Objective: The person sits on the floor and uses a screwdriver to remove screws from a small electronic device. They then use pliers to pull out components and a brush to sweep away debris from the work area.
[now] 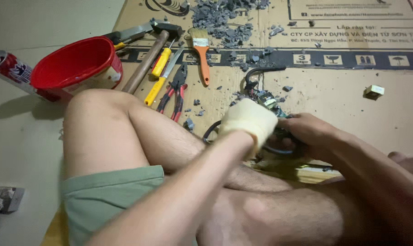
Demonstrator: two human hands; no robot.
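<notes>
**Gloved and bare hands on a stripped circuit board**

Cream cotton covers the left hand [248, 122], which is closed around the near end of a small circuit board [269, 101] with black cable [261, 73] looping from it. The bare right hand [309, 132] grips the same bundle from the right, fingers curled over dark wire, so both hands are clamped on the piece, close together just above the person's crossed legs. Motion blur hides the exact finger positions. The person sits on the floor in green shorts [106, 196], the left knee raised in the middle of the view.

Beyond the knee, on flattened cardboard [352, 105], lie red-handled pliers [175, 93], a yellow-handled screwdriver [161, 64] and a second yellow-handled tool beside it, a wooden-handled hammer [147, 59] and an orange-handled paintbrush [202, 54]. A red plastic bowl [76, 66] stands to the left, just beside a drink can [8, 68] lying on its side. A small pale block [374, 91] sits alone at the right. Farthest off, grey broken fragments [222, 18] are heaped on the cardboard.
</notes>
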